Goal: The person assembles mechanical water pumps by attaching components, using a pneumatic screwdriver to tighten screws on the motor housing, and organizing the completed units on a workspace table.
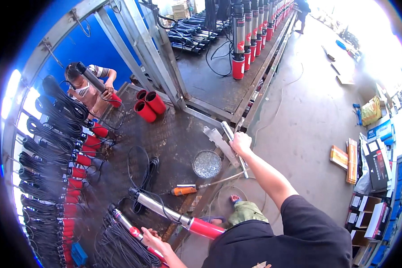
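Note:
My right hand (241,143) is closed around a silver rod-shaped metal tool (228,131) at the bench's right edge; a thinner part shows below the fist. Beside it lies a flat grey metal bar (220,145). At the lower left, my left hand (154,239) is open, its fingers apart beside a silver-and-red cylindrical pump (123,219). Whether it touches that pump is unclear. Between my arms another long pump (163,209) lies slanted, its red end against my body. An orange hand-held power tool (183,190) with a hose lies beyond it.
A round bowl (194,171) of small metal parts stands mid-bench, near coiled black cable (152,174). Three red cylinders (145,110) stand farther back. Cabled pumps line the left side (78,159). A co-worker (91,89) handles a pump across the bench. Upright pumps (238,44) stand behind.

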Motion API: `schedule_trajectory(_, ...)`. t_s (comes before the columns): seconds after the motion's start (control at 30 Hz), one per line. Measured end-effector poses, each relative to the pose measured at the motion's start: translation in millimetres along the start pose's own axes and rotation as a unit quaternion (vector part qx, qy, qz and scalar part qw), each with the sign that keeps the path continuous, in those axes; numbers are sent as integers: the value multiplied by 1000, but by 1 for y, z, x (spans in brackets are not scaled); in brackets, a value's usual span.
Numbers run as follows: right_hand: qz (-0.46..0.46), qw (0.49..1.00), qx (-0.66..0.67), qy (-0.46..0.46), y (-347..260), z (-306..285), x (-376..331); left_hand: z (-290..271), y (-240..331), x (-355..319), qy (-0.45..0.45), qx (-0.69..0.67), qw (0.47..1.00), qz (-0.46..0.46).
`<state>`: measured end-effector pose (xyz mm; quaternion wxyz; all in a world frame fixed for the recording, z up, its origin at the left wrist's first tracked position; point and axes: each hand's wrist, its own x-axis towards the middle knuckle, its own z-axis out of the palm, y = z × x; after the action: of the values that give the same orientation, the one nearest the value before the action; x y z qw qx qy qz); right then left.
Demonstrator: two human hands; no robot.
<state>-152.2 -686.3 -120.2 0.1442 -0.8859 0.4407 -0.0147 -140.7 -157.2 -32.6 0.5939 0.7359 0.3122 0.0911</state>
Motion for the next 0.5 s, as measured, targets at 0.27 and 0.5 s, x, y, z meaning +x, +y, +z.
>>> schedule_trajectory(0.27,-42,998,3,35,-5,-13,7,8,-11,-31,-140,-11,987,80)
schedule_trajectory(0.5,-44,867,491,72,-43,-86,-47,31,25,-105,-339,19,932,125)
